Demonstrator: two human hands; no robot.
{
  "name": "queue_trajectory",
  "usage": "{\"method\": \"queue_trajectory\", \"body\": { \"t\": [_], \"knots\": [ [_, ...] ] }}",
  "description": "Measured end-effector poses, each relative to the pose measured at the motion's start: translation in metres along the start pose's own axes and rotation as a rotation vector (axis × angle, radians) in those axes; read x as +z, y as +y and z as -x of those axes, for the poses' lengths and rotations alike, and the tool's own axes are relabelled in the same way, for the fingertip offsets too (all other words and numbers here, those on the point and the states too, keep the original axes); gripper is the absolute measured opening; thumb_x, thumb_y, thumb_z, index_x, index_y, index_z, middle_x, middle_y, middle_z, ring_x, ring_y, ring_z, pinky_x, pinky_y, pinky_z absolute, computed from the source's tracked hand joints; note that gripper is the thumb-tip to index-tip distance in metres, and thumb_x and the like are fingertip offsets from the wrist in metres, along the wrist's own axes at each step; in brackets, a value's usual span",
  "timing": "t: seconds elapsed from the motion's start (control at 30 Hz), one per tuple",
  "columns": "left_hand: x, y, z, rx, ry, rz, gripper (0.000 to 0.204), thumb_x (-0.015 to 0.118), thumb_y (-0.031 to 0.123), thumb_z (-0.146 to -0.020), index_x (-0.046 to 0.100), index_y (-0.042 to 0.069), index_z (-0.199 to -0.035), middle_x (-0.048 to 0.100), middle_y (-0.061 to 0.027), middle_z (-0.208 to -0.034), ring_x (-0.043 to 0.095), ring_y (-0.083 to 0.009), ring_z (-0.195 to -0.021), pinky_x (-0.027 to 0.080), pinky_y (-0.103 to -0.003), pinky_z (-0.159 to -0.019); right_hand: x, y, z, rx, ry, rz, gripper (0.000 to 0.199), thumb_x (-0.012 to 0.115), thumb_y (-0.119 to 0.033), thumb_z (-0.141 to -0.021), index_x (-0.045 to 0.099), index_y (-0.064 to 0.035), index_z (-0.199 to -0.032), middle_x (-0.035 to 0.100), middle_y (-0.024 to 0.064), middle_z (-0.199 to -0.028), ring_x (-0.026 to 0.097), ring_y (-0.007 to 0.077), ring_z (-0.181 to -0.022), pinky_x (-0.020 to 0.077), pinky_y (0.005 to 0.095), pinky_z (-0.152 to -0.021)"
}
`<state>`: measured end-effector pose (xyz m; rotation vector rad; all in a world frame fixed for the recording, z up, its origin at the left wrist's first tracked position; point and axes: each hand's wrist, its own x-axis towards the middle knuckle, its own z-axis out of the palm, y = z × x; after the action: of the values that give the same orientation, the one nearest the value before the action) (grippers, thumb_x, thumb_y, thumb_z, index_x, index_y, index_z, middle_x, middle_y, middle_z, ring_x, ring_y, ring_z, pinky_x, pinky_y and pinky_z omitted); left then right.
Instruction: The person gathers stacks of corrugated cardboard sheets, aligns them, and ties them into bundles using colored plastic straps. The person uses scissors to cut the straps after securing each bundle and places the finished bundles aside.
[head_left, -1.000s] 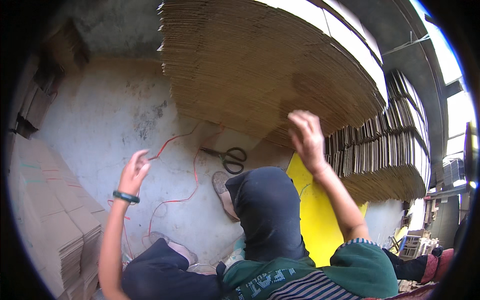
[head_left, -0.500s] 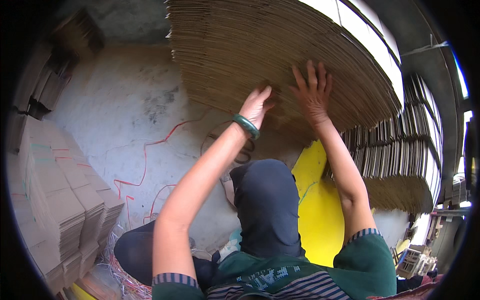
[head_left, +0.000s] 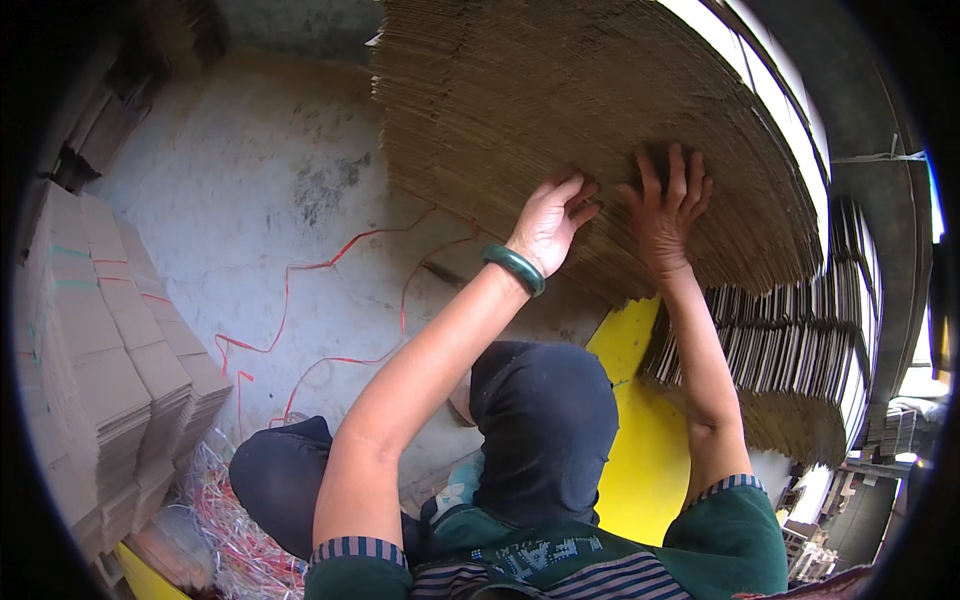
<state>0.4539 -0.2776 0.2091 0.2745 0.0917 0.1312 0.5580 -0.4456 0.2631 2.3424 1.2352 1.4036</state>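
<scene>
A tall stack of flat brown cardboard sheets fills the upper middle, its layered edges facing me and a white face along its right side. Against those edges rests my right hand, fingers spread and pointing up. Close to its left, my left hand is at the lower part of the stack, its fingers apart and slightly bent; whether all of them touch the cardboard I cannot tell. A dark green bangle circles my left wrist. Neither hand grips anything.
Bundled folded cardboard stands at left, beside a heap of red and clear strapping. Red string trails over the grey floor. A yellow panel lies beneath my right arm. More cardboard is stacked at right.
Both hands have shifted to the right in the picture and slightly down, staying at the cardboard edges. The big stack also appears further right, and the whole view has shifted a little.
</scene>
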Motion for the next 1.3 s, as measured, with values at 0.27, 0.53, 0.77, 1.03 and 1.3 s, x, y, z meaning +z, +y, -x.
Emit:
{"method": "queue_trajectory", "body": {
  "t": [0.27,0.53,0.77,1.03,1.3],
  "knots": [
    [0.021,-0.001,0.005,0.026,-0.005,0.055,0.033,0.069,0.013,-0.102,0.058,0.009,-0.132,0.061,-0.0108,-0.137,0.055,-0.0299,-0.133,0.043,-0.051,-0.116,-0.015,0.018,-0.025,-0.005,0.004,-0.004,0.073,0.083,-0.035,-0.086,0.053,-0.0283,-0.153,0.031,0.0109,-0.165,0.027,0.0415,-0.155,0.0297,0.0648,-0.120],
    [0.009,-0.022,-0.013,0.084,-0.142,0.194,0.048,0.069,0.027,-0.104,0.050,0.009,-0.144,0.055,-0.0124,-0.145,0.046,-0.0307,-0.142,0.033,-0.048,-0.124,-0.021,0.016,-0.026,0.007,-0.031,-0.022,0.078,0.085,-0.030,-0.085,0.052,-0.0282,-0.155,0.030,0.0122,-0.165,0.027,0.0422,-0.155,0.0294,0.0650,-0.121],
    [0.013,-0.014,-0.019,0.037,-0.212,0.132,0.102,0.053,0.064,-0.104,0.003,0.002,-0.169,0.006,-0.0239,-0.176,0.014,-0.0405,-0.161,0.018,-0.050,-0.131,-0.053,0.013,-0.032,-0.021,-0.034,0.004,0.086,0.087,-0.033,-0.083,0.046,-0.0235,-0.158,0.034,0.0138,-0.164,0.029,0.0377,-0.155,0.0297,0.0584,-0.124],
    [-0.004,-0.015,-0.033,-0.077,-0.116,0.252,0.115,0.041,0.077,-0.101,-0.022,0.006,-0.165,-0.014,-0.0261,-0.174,0.001,-0.0426,-0.163,0.013,-0.053,-0.132,-0.135,0.071,-0.150,0.208,-0.370,-0.279,0.104,0.087,-0.046,-0.082,0.034,-0.0152,-0.166,0.043,0.0180,-0.163,0.040,0.0367,-0.151,0.0347,0.0546,-0.126],
    [-0.026,0.001,-0.016,-0.089,-0.144,0.228,0.107,0.036,0.076,-0.103,-0.009,0.002,-0.166,-0.005,-0.0259,-0.174,0.009,-0.0423,-0.161,0.018,-0.056,-0.130,-0.178,0.026,-0.124,0.183,-0.275,-0.189,0.101,0.094,-0.027,-0.074,0.044,-0.0212,-0.161,0.049,0.0103,-0.160,0.046,0.0334,-0.147,0.0436,0.0527,-0.122]
  ]
}}
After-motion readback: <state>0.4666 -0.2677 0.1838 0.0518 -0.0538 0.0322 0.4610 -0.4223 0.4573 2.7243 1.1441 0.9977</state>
